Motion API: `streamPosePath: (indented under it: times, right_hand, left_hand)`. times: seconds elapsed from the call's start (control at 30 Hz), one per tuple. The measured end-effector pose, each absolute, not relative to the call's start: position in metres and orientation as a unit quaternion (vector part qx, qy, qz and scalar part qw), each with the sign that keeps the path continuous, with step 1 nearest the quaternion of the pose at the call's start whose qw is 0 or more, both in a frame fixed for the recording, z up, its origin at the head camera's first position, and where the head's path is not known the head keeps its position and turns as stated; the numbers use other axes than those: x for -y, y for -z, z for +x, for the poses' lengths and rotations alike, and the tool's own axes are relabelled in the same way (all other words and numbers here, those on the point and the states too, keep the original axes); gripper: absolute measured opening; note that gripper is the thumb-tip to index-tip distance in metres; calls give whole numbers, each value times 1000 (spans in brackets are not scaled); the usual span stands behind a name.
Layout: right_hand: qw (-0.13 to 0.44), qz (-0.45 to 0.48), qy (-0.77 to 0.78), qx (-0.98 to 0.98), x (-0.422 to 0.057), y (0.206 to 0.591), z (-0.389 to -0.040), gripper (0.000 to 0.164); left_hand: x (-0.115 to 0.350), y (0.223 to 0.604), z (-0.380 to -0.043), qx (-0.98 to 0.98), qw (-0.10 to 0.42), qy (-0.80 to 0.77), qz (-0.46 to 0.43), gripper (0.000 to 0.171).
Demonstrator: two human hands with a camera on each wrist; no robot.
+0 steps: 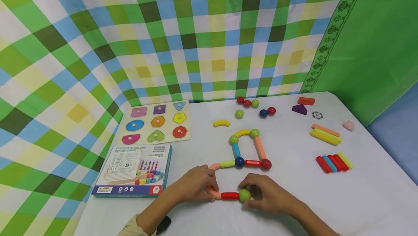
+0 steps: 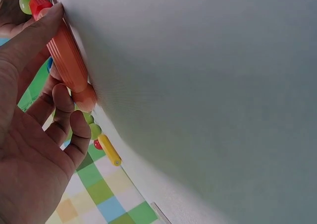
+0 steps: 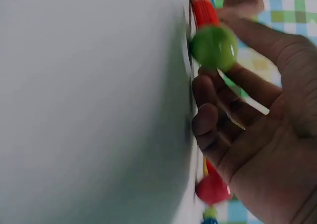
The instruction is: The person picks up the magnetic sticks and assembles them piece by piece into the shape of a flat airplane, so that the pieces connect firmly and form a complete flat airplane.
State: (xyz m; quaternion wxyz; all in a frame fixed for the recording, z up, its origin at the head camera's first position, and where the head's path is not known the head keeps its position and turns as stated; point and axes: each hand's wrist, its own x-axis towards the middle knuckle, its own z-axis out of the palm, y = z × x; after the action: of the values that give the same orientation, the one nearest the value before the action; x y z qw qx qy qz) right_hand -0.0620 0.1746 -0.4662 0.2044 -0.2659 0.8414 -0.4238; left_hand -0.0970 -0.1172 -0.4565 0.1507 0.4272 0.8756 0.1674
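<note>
On the white surface (image 1: 287,152), the left hand (image 1: 197,183) pinches a curved orange piece (image 2: 69,60) in its fingers, apparently to steady it; the right hand (image 1: 269,194) pinches the green ball (image 1: 245,195), perhaps keeping the red stick (image 1: 230,196) between both hands' fingers aligned.

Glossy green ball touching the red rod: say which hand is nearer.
Right. The right hand pinches the green ball; the left hand grips a curved pink piece beyond the red rod.
</note>
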Motion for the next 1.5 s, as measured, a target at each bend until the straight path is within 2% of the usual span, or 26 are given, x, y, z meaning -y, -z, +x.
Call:
streamPosePath:
  times: [0.17,0.37,0.47,0.53,0.67,1.03,1.37,1.5]
  right_hand:
    - [146,-191,407,-881,-208,452,-63,37]
    - [-7,-25,294,-956,-277,444,-72,35]
    - [-49,52,221,-973,-308,442,-74,39]
    - [-50,82,197,-976,-322,443,-74,42]
    - [-10,104,180,-978,-337,445,-73,45]
    - [67,136,175,-973,-339,448,-83,45]
    - [103,127,196,-967,-335,446,-83,46]
    - [108,86,211,-968,-327,442,-77,46]
  left_hand:
    - [118,456,-96,-875,149,-166,430,21]
    - [120,454,-95,-877,152,-163,425,21]
    - [121,455,-95,-877,155,-163,424,21]
    - [121,456,-94,-876,157,-165,425,21]
    - [120,457,-94,-872,159,-166,433,21]
    - [119,457,-95,-869,155,-172,438,23]
    - [118,456,-95,-869,161,-173,434,23]
    - [118,456,-96,-867,163,-179,435,23]
